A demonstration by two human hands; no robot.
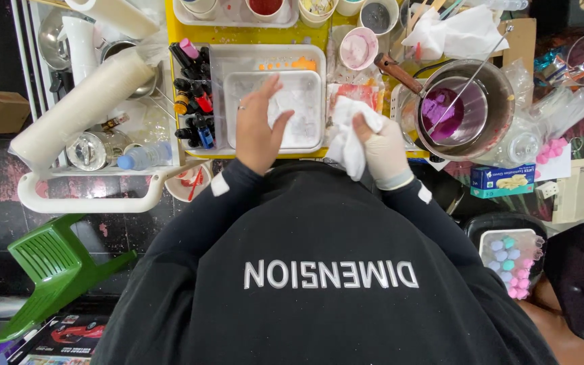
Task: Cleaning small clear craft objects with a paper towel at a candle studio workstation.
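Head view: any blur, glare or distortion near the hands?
Head view: light is even and soft, with no hard shadows. The left hand is slightly motion-blurred at the fingertips over the clear tray, while the gloved right hand gripping the white cloth looks sharper. There is mild glare on the tray plastic and the metal pot. Wide-angle bending shows at the frame edges.

soft white cloth [347,138], glossy clear plastic tray [305,84]
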